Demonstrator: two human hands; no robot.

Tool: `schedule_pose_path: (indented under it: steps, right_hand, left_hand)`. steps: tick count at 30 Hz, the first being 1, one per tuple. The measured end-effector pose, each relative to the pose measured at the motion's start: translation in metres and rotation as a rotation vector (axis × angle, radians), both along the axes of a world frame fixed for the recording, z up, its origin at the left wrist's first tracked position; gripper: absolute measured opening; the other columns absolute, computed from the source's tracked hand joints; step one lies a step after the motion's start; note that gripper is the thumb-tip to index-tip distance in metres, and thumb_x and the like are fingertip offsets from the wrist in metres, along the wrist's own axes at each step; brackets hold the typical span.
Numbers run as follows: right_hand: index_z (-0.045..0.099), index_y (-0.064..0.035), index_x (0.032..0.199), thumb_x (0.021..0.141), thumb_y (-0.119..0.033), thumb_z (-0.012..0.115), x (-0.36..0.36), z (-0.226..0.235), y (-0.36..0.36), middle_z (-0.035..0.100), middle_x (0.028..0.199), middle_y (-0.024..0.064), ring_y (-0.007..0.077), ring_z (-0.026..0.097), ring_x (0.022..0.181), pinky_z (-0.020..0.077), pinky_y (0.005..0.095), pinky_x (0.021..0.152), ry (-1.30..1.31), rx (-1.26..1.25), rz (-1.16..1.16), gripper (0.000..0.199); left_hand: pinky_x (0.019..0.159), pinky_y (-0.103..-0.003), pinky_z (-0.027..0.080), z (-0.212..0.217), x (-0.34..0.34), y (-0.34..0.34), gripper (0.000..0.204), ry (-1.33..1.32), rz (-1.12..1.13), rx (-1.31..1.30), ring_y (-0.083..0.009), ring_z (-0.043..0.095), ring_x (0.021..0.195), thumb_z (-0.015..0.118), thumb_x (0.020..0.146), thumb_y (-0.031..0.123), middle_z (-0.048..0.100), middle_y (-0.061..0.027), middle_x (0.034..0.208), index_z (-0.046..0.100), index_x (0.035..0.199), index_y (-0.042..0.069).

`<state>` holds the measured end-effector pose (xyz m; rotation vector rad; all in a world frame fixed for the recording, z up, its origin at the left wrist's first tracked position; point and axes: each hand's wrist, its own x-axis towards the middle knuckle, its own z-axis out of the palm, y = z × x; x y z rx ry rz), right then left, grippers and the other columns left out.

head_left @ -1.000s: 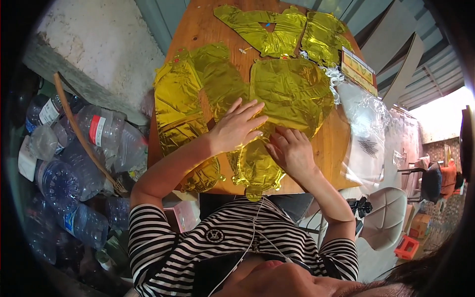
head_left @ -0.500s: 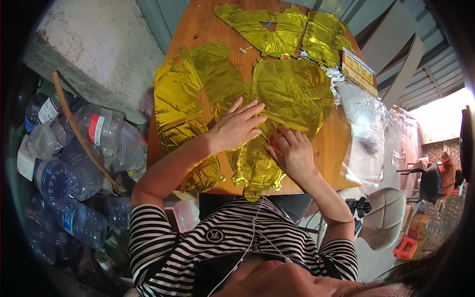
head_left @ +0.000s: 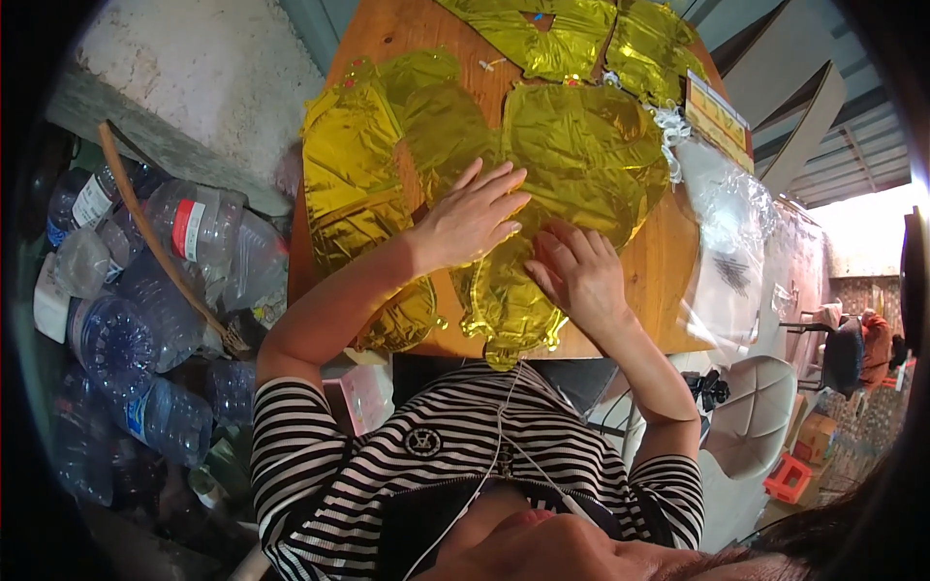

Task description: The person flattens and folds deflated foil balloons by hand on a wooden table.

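Several flat gold foil balloons lie on a wooden table (head_left: 397, 31). My left hand (head_left: 475, 215) rests with fingers stretched out on the middle balloon (head_left: 581, 136). Close by on its right, my right hand (head_left: 581, 271) lies on the same foil, fingers extended and slightly bent. The narrow lower part of this balloon (head_left: 513, 310) reaches over the table's near edge. Another gold balloon (head_left: 354, 174) lies to the left, partly beneath my left forearm. Two more foil pieces, a pointed one (head_left: 557, 48) and a squarish one (head_left: 649, 53), are at the far side.
White ribbon (head_left: 670, 131), a printed card (head_left: 718, 121) and clear plastic bags (head_left: 727, 223) lie along the table's right side. Empty plastic bottles (head_left: 145, 329) and a wooden stick (head_left: 155, 232) are piled at left, below a concrete ledge (head_left: 194, 97). A pale chair (head_left: 751, 416) stands at right.
The table and balloons appear slightly higher in the picture. My hands stay on the middle balloon, both still spread, with only small shifts.
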<state>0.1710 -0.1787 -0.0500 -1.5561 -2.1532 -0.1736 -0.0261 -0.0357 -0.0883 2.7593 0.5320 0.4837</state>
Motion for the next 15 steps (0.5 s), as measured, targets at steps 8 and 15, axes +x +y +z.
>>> schedule_pose_path:
  steps: [8,15]
  right_hand:
    - [0.071,-0.0065,0.109,0.086,-0.025,0.079,-0.010,0.004,-0.005,0.067,0.121,0.0096,0.0290,0.064,0.099,0.0530,0.0394,0.084,0.027,-0.063,0.142,0.031]
    - [0.070,-0.0058,0.112,0.087,-0.023,0.074,-0.031,0.002,0.010,0.063,0.129,0.0129,0.0317,0.058,0.121,0.0465,0.0453,0.107,0.036,-0.088,0.476,0.031]
  left_hand:
    - [0.106,-0.051,0.050,0.019,-0.008,0.021,0.035,-0.339,0.115,0.075,-0.0334,0.060,0.126,0.068,0.096,0.022,0.058,-0.0230,0.140,0.067,0.125,0.002]
    - [0.084,-0.047,0.057,0.036,-0.062,0.071,0.037,0.002,0.638,0.164,-0.0354,0.070,0.097,0.074,0.091,0.032,0.071,-0.0181,0.109,0.072,0.112,0.003]
